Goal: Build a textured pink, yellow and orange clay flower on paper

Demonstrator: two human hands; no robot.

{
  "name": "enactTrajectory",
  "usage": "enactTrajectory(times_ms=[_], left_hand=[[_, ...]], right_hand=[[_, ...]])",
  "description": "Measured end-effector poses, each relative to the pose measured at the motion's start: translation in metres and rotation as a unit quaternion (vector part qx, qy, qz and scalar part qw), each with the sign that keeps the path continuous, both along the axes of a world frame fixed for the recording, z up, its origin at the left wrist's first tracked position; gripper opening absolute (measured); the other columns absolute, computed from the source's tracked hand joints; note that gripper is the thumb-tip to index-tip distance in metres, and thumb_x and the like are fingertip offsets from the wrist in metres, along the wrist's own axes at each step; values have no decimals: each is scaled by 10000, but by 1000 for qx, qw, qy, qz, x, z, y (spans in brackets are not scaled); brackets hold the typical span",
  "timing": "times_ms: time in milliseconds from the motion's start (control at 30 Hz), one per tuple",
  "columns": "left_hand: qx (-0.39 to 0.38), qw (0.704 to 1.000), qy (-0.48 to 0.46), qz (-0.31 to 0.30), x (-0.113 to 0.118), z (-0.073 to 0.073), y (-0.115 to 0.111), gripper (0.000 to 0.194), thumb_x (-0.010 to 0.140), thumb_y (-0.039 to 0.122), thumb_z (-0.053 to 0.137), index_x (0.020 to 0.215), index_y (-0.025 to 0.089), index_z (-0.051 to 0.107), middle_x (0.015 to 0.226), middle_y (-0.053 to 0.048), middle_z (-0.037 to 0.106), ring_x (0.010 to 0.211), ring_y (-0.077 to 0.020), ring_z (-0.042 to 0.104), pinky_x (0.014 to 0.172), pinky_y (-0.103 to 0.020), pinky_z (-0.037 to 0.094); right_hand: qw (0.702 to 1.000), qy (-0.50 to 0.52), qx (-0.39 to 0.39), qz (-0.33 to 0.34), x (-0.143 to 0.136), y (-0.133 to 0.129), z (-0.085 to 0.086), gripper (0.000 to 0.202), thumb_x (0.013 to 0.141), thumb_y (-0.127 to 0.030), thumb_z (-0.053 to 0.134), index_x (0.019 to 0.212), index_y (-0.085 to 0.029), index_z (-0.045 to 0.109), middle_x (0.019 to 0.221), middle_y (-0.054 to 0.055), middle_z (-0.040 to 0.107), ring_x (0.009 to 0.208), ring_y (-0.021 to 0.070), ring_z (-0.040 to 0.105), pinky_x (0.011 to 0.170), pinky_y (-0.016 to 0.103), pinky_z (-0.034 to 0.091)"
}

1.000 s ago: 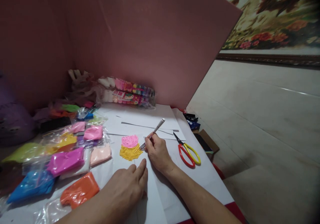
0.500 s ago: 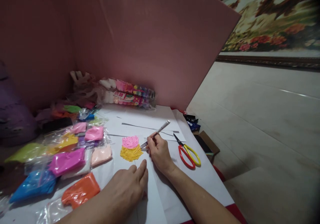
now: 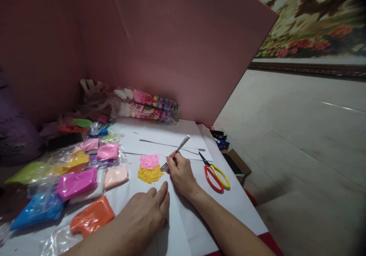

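My right hand (image 3: 182, 173) grips a metal fork (image 3: 183, 143) by its middle, the handle slanting up to the right. Its tines meet the right edge of a yellow clay patch (image 3: 149, 175), whose surface is scored with many fine lines. Directly above the yellow, and touching it, lies a pink clay patch (image 3: 149, 161) with similar marks. Both sit on a white sheet of paper (image 3: 175, 225). My left hand (image 3: 147, 210) rests flat on that paper just below the clay, fingers stretched out and holding nothing.
Scissors (image 3: 215, 176) with red and yellow handles lie right of my right hand. Bagged clay, including an orange pack (image 3: 92, 216) and a magenta pack (image 3: 77, 183), crowds the left. Wrapped clay packs (image 3: 145, 105) stand at the back, before a pink panel (image 3: 160, 50).
The fork's handle has tipped slightly left and more upright, its tines still at the yellow clay's right edge. My left hand stays in place.
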State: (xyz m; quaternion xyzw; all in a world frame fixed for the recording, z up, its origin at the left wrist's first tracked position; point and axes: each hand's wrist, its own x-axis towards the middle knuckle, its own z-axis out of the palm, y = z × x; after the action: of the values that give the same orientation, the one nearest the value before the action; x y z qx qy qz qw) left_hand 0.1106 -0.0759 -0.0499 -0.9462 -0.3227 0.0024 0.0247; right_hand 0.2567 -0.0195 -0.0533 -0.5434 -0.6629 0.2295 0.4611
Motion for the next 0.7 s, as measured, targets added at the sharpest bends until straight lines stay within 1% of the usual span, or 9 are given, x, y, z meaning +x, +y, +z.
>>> enactTrajectory(times_ms=[100,233,300,400,467,533,633,700], left_hand=[[-14,1000,-11,7,0,0,0,441,810,55,462,1236,79,571,1335,-241,505,843,-307,631,574,-404,549],[-12,1000,11,6,0,4,0,439,827,72,489,1260,98,556,1350,-231,495,859,-300,639,586,-387,559],[-8,1000,20,4,1,6,0,439,829,72,487,1262,100,554,1353,-227,494,854,-298,642,587,-387,559],[-5,1000,28,1,1,9,0,459,817,46,459,1267,79,543,1353,-228,494,850,-304,640,587,-396,554],[-9,999,31,4,1,10,-1,480,807,21,433,1274,68,533,1359,-234,485,855,-308,639,582,-391,549],[-19,999,30,3,0,9,-2,507,797,4,419,1293,60,511,1346,-253,490,879,-319,636,594,-402,550],[-29,999,23,-3,0,8,-3,541,781,5,437,1320,46,473,1336,-283,484,932,-344,624,641,-446,553],[-25,999,23,-4,-1,8,-3,526,792,36,462,1318,39,472,1351,-288,463,931,-352,625,639,-458,559]], right_hand=[[1000,-3,-6,-16,0,2,0,193,891,-271,425,721,-200,482,541,-24,556,468,121,510,500,221,406],[999,22,-14,-31,1,2,-2,188,888,-291,436,733,-197,483,543,-26,550,423,106,488,443,209,403],[997,58,-28,-34,1,1,-3,200,888,-329,447,746,-194,486,564,-26,549,398,95,473,390,196,389],[987,141,-64,-29,2,0,-4,223,880,-394,465,787,-193,489,595,-37,540,345,71,422,297,173,336],[978,190,-77,-28,2,0,-4,230,872,-415,478,806,-195,486,598,-48,530,332,60,398,272,160,320],[972,219,-79,-37,3,0,-4,240,869,-426,484,810,-194,483,606,-48,530,336,53,393,273,153,324],[971,220,-77,-49,7,0,-3,279,879,-448,461,782,-187,485,603,-46,522,333,48,386,280,152,313],[977,195,-76,-50,10,-1,-1,292,893,-432,432,746,-185,485,564,-53,498,328,52,379,295,161,303]])
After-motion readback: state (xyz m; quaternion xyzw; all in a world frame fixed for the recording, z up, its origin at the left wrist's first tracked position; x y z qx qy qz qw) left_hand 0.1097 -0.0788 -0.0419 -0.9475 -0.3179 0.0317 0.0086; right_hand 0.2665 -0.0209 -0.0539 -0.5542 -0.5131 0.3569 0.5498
